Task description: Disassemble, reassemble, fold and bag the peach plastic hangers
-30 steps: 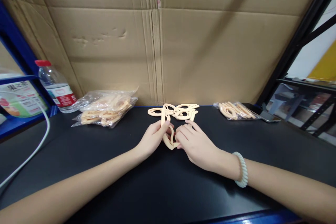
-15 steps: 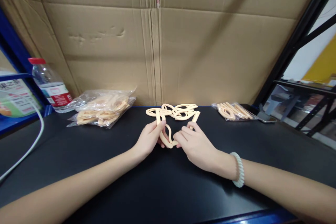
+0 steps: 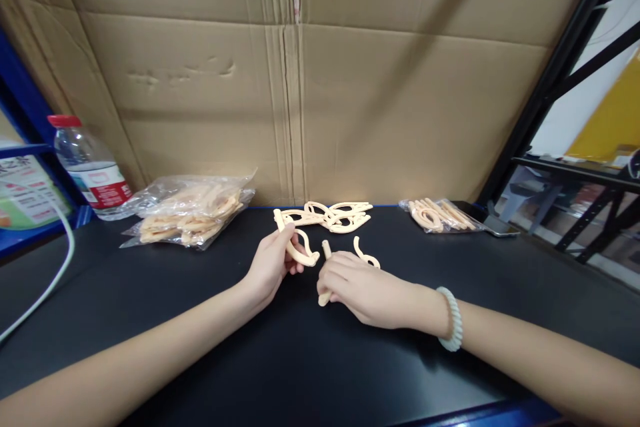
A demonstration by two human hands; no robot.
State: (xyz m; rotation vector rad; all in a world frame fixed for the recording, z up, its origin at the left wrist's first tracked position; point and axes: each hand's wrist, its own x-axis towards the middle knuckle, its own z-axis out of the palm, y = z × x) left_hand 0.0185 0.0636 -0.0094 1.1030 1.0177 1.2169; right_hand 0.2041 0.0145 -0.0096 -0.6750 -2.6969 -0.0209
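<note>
In the head view, my left hand [image 3: 273, 257] is closed around a cream plastic folding-hanger arm [image 3: 303, 255], curved with an open loop, tilted above the black table. My right hand [image 3: 357, 287] grips another cream hanger arm [image 3: 327, 250]; its two ends stick out above and below the fingers, and the middle is hidden. A curved hook-like piece [image 3: 364, 255] shows behind my right hand; whether it joins the held part I cannot tell. The two held parts are apart. Beyond my hands lies a pile of similar hanger parts [image 3: 345, 219].
Left on the black table [image 3: 280, 367] is a clear bag of hanger parts [image 3: 193, 213], with a red-capped bottle [image 3: 103, 177] behind it. A smaller bag [image 3: 440, 215] lies right, beside a phone-like object [image 3: 500, 227]. Cardboard [image 3: 390, 93] stands at the back; a white cable [image 3: 60, 280] runs left.
The two hanger parts met between my hands before; now they are separated. My left hand has shifted slightly left, and my right hand has turned and lowered its part towards the table.
</note>
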